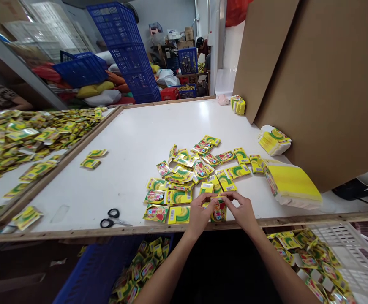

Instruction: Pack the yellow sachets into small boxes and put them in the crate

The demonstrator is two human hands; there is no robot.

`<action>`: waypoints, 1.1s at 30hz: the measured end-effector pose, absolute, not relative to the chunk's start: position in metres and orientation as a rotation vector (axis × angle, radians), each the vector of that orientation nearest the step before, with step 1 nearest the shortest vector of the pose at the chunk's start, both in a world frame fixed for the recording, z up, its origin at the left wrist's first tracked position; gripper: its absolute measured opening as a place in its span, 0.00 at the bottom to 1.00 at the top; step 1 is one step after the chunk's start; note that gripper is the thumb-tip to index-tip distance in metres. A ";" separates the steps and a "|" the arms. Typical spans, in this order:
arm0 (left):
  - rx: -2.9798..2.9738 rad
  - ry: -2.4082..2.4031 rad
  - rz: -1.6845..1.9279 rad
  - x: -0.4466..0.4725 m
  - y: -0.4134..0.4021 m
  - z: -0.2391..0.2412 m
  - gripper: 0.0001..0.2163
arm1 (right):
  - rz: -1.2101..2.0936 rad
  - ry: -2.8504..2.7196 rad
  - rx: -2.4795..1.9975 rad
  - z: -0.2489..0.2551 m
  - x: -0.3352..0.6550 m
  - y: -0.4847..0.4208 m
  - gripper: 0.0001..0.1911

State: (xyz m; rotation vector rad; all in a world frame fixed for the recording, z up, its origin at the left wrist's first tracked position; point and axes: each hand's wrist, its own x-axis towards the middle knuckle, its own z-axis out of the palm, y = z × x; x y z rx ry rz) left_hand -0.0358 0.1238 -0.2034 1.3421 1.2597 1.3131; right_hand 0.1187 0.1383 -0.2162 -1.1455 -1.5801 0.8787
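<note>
Both hands are meeting at the near edge of the worktop (133, 139), a little right of its middle. The left hand (199, 213) and the right hand (243, 211) are each pinching, fingers closed, one upper corner of the same packet (219, 210). The packet is standing roughly upright between them, its printed face towards the camera and its long axis running up and down; its top edge is spanning from one set of fingertips to the other. Neither hand is nearer: the packet is lying squarely between them, touching both.

Just beyond the hands, towards the middle of the worktop, loose packets (190, 169) are lying scattered and overlapping. A flat yellow stack (293, 181) is sitting to the right of them, near the right edge, with a smaller stack (274, 141) behind it against the cardboard sheet (323, 84). Scissors (111, 218) are lying near the near edge, well to the left of the hands. Below that edge, a blue crate (88, 274) and a white basket (355, 245) are holding more packets.
</note>
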 end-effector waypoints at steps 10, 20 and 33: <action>1.450 1.194 1.271 -0.043 0.120 -0.213 0.10 | 0.816 -1.577 -1.052 -0.230 0.120 0.132 0.10; 1.442 1.666 1.442 -0.126 0.072 -0.163 0.11 | 0.595 -1.703 -1.155 -0.228 0.115 0.136 0.13; 1.633 1.814 1.126 -0.167 0.045 -0.165 0.13 | 0.382 -2.177 -1.006 -0.228 0.083 0.166 0.17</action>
